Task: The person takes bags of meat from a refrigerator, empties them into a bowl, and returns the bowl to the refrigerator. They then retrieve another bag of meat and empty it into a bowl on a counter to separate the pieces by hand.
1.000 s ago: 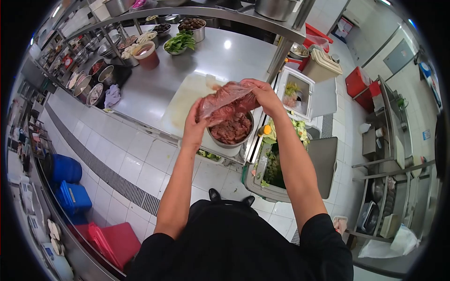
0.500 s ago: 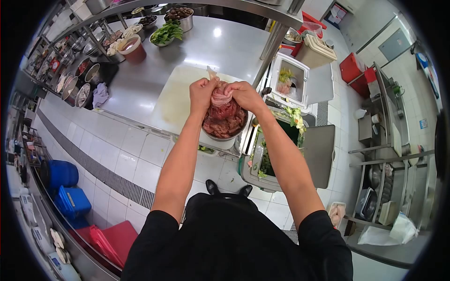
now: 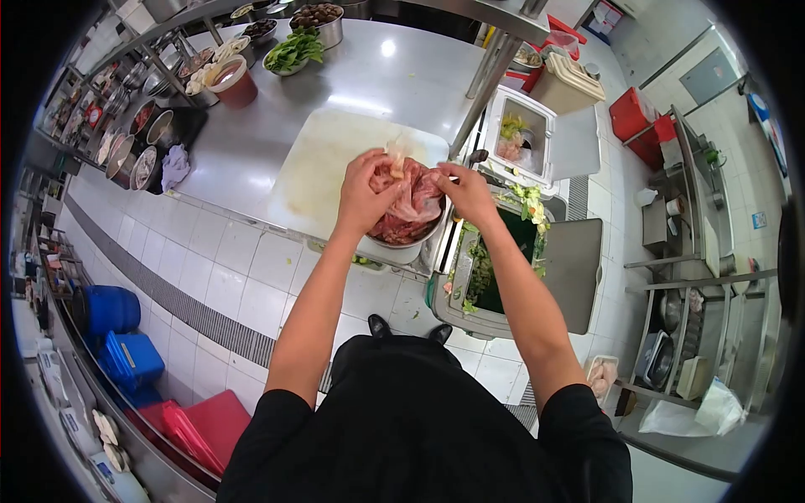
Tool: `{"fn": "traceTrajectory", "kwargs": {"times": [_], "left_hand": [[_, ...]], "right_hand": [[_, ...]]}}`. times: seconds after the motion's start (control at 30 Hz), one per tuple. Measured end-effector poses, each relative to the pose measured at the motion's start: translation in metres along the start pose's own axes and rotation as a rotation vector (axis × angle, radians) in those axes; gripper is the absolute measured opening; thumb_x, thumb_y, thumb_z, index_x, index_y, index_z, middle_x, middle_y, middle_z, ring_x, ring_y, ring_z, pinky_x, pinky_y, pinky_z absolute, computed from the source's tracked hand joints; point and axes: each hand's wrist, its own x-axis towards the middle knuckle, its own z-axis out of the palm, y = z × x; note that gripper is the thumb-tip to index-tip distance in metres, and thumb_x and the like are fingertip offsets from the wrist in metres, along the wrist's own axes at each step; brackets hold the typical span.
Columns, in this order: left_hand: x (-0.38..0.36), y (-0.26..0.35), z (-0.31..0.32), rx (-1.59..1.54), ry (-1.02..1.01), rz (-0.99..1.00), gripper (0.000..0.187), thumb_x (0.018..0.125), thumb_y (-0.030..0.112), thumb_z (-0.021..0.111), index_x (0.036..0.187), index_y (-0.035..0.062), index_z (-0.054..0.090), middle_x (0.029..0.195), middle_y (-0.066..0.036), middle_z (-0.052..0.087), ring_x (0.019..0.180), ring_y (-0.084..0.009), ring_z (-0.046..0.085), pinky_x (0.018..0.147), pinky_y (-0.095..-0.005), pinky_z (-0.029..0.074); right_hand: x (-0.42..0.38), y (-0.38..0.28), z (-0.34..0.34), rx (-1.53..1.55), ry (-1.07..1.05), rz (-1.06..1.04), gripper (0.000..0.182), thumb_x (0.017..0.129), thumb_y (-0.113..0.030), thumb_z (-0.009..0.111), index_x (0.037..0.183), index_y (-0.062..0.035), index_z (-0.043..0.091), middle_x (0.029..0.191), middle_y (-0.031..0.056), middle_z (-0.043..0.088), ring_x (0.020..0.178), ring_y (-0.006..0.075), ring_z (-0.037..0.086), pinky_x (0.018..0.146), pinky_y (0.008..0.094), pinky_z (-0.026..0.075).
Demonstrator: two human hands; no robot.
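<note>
Raw red meat point(image 3: 399, 225) fills a round metal bowl point(image 3: 402, 246) at the near right edge of a white cutting board point(image 3: 319, 168). Clear plastic film, which looks like a bag point(image 3: 417, 198), lies crumpled over the meat, with a loose end sticking up at the far side. My left hand point(image 3: 364, 197) grips the film on the left, its thumb reaching in over the meat. On the right, my right hand point(image 3: 468, 196) pinches the film's edge near the bowl's rim. The fingertips of both hands are partly hidden.
A grey bin point(image 3: 495, 323) with vegetable scraps stands open beside the counter, right of the bowl. Behind it is a white lidded container point(image 3: 547, 126). Leafy greens point(image 3: 293, 50) and a red-brown tub point(image 3: 232, 86) stand on the steel counter point(image 3: 369, 63). A steel post point(image 3: 485, 92) rises nearby.
The film was bunched between my hands above the bowl; now it is spread looser over the meat. My hands have moved apart and slightly nearer to me.
</note>
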Motion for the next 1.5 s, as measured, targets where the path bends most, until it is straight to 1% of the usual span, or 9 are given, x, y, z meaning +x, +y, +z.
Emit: {"fn": "traceTrajectory", "kwargs": {"times": [0.07,0.23,0.47,0.63,0.77,0.93,1.2,1.33,1.5], "left_hand": [[-0.007,0.003,-0.002,-0.065,-0.114,-0.129,0.043,0.070,0.020,0.081,0.107,0.0059,0.063,0.112,-0.013,0.062,0.107,-0.0331,0.057,0.093,-0.0410,0.046],[-0.015,0.015,-0.002,-0.055,-0.065,-0.133,0.044,0.070,0.018,0.080,0.108,0.0042,0.063,0.111,-0.012,0.063,0.107,-0.0334,0.056,0.094,-0.0407,0.045],[-0.008,-0.004,0.005,0.212,-0.150,0.033,0.031,0.076,0.021,0.071,0.101,0.0031,0.067,0.095,-0.012,0.063,0.095,-0.0329,0.055,0.089,-0.0430,0.042],[0.003,0.003,0.008,0.060,-0.116,-0.110,0.021,0.086,0.022,0.066,0.082,0.0016,0.067,0.082,-0.014,0.058,0.084,-0.0325,0.054,0.075,-0.0415,0.044],[0.002,0.004,0.008,-0.068,-0.065,-0.164,0.020,0.089,0.022,0.065,0.083,0.0023,0.067,0.082,-0.013,0.057,0.082,-0.0299,0.055,0.072,-0.0382,0.045],[0.019,0.010,0.002,-0.330,-0.096,-0.424,0.020,0.091,0.015,0.064,0.086,-0.0037,0.069,0.090,-0.009,0.061,0.079,-0.0160,0.059,0.070,-0.0267,0.046],[0.034,0.015,0.014,-0.536,-0.249,-0.369,0.018,0.095,0.010,0.059,0.103,-0.0042,0.066,0.092,-0.004,0.062,0.081,-0.0096,0.057,0.072,-0.0228,0.045],[0.035,0.008,0.009,-0.695,-0.088,-0.402,0.025,0.097,0.013,0.051,0.104,-0.0034,0.068,0.097,-0.008,0.070,0.091,-0.0138,0.062,0.085,-0.0268,0.048],[0.013,-0.016,0.007,-0.355,-0.221,-0.425,0.046,0.103,0.034,0.039,0.116,-0.0012,0.066,0.114,-0.017,0.069,0.108,-0.0256,0.063,0.095,-0.0340,0.046]], "right_hand": [[0.000,-0.007,0.006,0.016,-0.060,0.093,0.032,0.084,-0.019,0.069,0.112,-0.0037,0.071,0.100,0.0218,0.068,0.095,0.0357,0.066,0.084,0.0388,0.051],[-0.023,-0.019,0.037,-0.179,0.110,-0.357,0.012,0.082,-0.007,0.062,0.091,-0.0004,0.067,0.083,0.0185,0.066,0.078,0.0404,0.063,0.068,0.0468,0.052],[0.001,-0.056,0.004,0.256,0.074,0.028,0.019,0.084,-0.012,0.066,0.099,-0.0031,0.074,0.080,0.0206,0.069,0.066,0.0352,0.067,0.067,0.0359,0.054],[0.014,-0.048,0.004,0.034,-0.205,0.096,0.021,0.085,-0.009,0.063,0.101,-0.0010,0.073,0.081,0.0157,0.073,0.074,0.0106,0.067,0.067,0.0282,0.052],[0.022,-0.041,0.000,0.300,-0.250,0.118,0.024,0.087,-0.006,0.058,0.105,-0.0009,0.073,0.081,0.0036,0.071,0.072,0.0079,0.061,0.067,0.0242,0.050],[0.020,-0.055,-0.009,0.498,-0.106,0.136,0.028,0.086,-0.001,0.053,0.106,0.0016,0.072,0.082,0.0039,0.071,0.071,0.0074,0.059,0.067,0.0237,0.049],[0.007,-0.074,-0.001,0.428,-0.206,0.069,0.042,0.086,-0.010,0.064,0.127,-0.0008,0.060,0.098,0.0070,0.070,0.090,0.0125,0.062,0.078,0.0273,0.050],[0.013,-0.044,0.022,0.442,-0.058,0.100,0.016,0.090,-0.004,0.058,0.103,0.0016,0.065,0.099,0.0091,0.070,0.092,0.0166,0.065,0.080,0.0291,0.051],[0.011,-0.017,0.030,1.256,0.116,0.183,0.013,0.092,0.001,0.054,0.101,-0.0004,0.063,0.094,0.0053,0.066,0.085,0.0148,0.063,0.080,0.0289,0.051]]}}
